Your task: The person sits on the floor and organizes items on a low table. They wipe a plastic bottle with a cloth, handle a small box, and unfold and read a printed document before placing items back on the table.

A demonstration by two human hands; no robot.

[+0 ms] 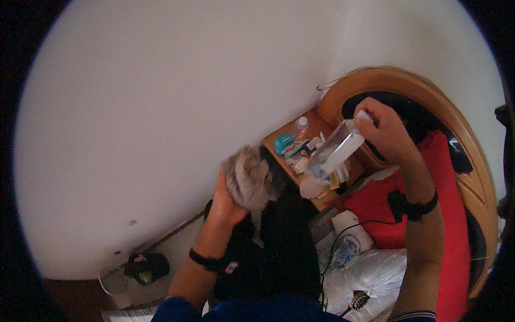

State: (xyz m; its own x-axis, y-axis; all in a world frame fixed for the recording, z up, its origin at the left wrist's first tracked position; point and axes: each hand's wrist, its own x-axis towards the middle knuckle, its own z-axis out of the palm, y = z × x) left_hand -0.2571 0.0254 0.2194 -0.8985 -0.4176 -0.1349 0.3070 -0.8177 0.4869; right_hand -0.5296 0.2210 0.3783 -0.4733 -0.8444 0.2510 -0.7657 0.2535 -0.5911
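Note:
A crumpled grey-beige cloth (247, 177) is bunched up in my left hand (225, 203), and a loose end of it hangs down. Up and to the right, my right hand (380, 126) grips a clear plastic bottle (336, 151) near its white cap (364, 116). The bottle tilts with its base down to the left, over a small wooden bedside table (318, 118). Below the bottle's base shows a pale round thing (312, 187), too blurred to name. My hands are apart from each other, and the cloth does not touch the bottle.
On the table are a teal box (284, 143), a small clear bottle (301, 124) and papers. A curved wooden headboard (438, 92) and red fabric (446, 189) lie right. Nearer are clear plastic wrapping (378, 273), a hairbrush (358, 301) and a black cable (340, 233).

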